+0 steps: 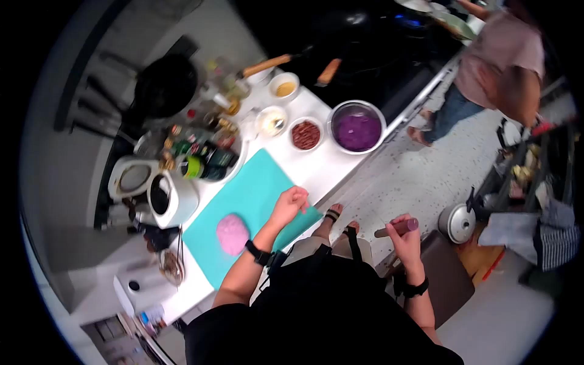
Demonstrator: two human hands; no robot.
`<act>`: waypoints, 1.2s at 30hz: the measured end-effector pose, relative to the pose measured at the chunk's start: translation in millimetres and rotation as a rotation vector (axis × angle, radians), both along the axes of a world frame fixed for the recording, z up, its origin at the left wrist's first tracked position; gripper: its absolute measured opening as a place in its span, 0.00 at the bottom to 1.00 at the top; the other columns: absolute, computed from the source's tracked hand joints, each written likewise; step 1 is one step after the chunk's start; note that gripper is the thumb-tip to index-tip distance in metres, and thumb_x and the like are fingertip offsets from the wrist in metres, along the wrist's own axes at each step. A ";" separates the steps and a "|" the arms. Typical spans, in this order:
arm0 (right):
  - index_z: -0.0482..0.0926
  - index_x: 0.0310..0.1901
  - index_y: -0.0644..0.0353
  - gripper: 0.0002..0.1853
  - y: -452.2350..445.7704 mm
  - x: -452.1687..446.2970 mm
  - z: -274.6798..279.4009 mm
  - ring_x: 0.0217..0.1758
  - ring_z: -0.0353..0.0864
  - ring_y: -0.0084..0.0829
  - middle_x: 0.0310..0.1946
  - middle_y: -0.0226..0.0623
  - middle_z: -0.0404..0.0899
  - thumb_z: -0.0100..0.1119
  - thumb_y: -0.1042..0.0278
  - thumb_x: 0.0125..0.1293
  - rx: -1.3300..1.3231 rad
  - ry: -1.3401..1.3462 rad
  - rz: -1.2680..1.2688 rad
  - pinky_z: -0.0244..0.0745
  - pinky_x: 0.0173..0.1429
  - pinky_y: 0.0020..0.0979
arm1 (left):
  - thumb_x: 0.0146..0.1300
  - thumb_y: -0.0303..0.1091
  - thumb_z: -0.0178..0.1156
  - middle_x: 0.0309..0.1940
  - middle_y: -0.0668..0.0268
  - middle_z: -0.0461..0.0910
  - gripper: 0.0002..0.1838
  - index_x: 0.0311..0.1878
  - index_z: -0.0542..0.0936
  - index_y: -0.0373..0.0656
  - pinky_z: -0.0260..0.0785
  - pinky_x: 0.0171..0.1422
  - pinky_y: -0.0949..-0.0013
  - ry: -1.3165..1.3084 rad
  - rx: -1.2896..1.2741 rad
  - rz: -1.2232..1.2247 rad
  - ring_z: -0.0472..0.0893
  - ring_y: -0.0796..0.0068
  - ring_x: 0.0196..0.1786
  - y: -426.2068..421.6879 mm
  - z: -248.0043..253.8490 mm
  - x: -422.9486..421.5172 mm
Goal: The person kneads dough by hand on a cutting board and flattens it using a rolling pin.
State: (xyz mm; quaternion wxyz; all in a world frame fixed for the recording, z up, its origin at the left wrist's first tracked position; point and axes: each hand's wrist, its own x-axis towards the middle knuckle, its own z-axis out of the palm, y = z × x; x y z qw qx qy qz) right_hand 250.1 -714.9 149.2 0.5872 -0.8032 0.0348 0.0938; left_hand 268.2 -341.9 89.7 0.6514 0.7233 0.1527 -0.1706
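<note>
My left hand [290, 205] hovers over the near right part of a turquoise mat [258, 173], its fingers loosely curled and apart, with nothing visible in them. A flattened lump of pink-purple dough [232, 234] lies on the mat, to the left of that hand. Out to the right, beyond the counter, my right hand [403, 238] is closed around a brown rolling pin [411, 225]. The pin's rounded end faces up toward the camera, and the fingers hide its middle.
Along the counter stand a metal bowl of purple mash [358, 129], a bowl of red beans [305, 135], a white bowl [271, 121] and a bowl of yellow powder [284, 89]. A person [496, 67] is by the stove. A lidded pot [457, 223] stands right.
</note>
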 end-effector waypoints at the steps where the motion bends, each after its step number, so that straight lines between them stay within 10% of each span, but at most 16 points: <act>1: 0.78 0.42 0.62 0.10 13.8 9.7 2.1 0.30 0.83 0.22 0.27 0.33 0.85 0.70 0.69 0.68 0.009 0.013 0.044 0.73 0.35 0.27 | 0.75 0.26 0.55 0.31 0.65 0.83 0.06 0.50 0.78 0.37 0.73 0.38 0.73 0.013 0.009 0.044 0.80 0.78 0.30 16.5 4.2 -27.2; 4: 0.75 0.47 0.60 0.17 63.3 28.8 4.1 0.31 0.85 0.47 0.27 0.42 0.84 0.69 0.58 0.67 -0.178 -0.073 0.348 0.77 0.36 0.39 | 0.73 0.26 0.56 0.30 0.60 0.83 0.07 0.51 0.77 0.36 0.73 0.37 0.70 0.150 0.278 0.197 0.81 0.74 0.28 58.9 28.1 -102.0; 13: 0.72 0.56 0.61 0.26 257.3 15.2 38.6 0.33 0.85 0.56 0.28 0.51 0.84 0.62 0.46 0.71 -0.554 -0.277 0.971 0.77 0.38 0.50 | 0.59 0.42 0.75 0.60 0.47 0.78 0.36 0.64 0.72 0.30 0.74 0.62 0.60 0.016 0.826 0.640 0.80 0.59 0.60 226.2 -37.6 -266.2; 19: 0.69 0.55 0.65 0.25 383.0 -3.4 1.0 0.37 0.87 0.54 0.31 0.52 0.85 0.63 0.54 0.67 -0.821 -0.354 1.039 0.80 0.42 0.50 | 0.58 0.51 0.77 0.56 0.44 0.82 0.43 0.67 0.72 0.30 0.75 0.65 0.58 0.057 0.372 0.627 0.84 0.49 0.58 273.0 -85.4 -233.4; 29: 0.73 0.54 0.59 0.21 407.3 0.7 -119.8 0.55 0.80 0.48 0.50 0.44 0.77 0.66 0.64 0.61 -1.159 -0.611 0.956 0.77 0.56 0.49 | 0.56 0.49 0.79 0.49 0.51 0.84 0.42 0.64 0.73 0.28 0.79 0.57 0.60 -0.086 0.492 0.324 0.86 0.57 0.49 284.5 -93.7 -235.4; 31: 0.74 0.54 0.59 0.20 391.9 -5.2 -119.2 0.57 0.78 0.47 0.51 0.43 0.77 0.66 0.63 0.63 -1.131 -0.579 0.932 0.75 0.60 0.48 | 0.57 0.44 0.78 0.49 0.47 0.83 0.37 0.60 0.73 0.29 0.77 0.58 0.51 -0.119 -0.097 0.562 0.84 0.49 0.48 272.8 -93.3 -244.2; 34: 0.74 0.54 0.58 0.19 377.5 -3.5 -122.2 0.57 0.77 0.45 0.50 0.41 0.78 0.64 0.60 0.66 -1.083 -0.571 0.945 0.75 0.59 0.48 | 0.60 0.38 0.76 0.59 0.43 0.76 0.38 0.66 0.68 0.26 0.70 0.68 0.48 0.017 -0.271 0.836 0.79 0.46 0.59 262.4 -78.6 -270.7; 36: 0.74 0.55 0.58 0.19 380.5 -4.4 -117.4 0.55 0.79 0.45 0.48 0.41 0.79 0.63 0.58 0.68 -1.057 -0.601 0.982 0.77 0.56 0.48 | 0.63 0.36 0.72 0.63 0.41 0.73 0.38 0.69 0.65 0.26 0.65 0.72 0.47 -0.064 0.232 0.852 0.74 0.44 0.65 252.2 -90.0 -296.3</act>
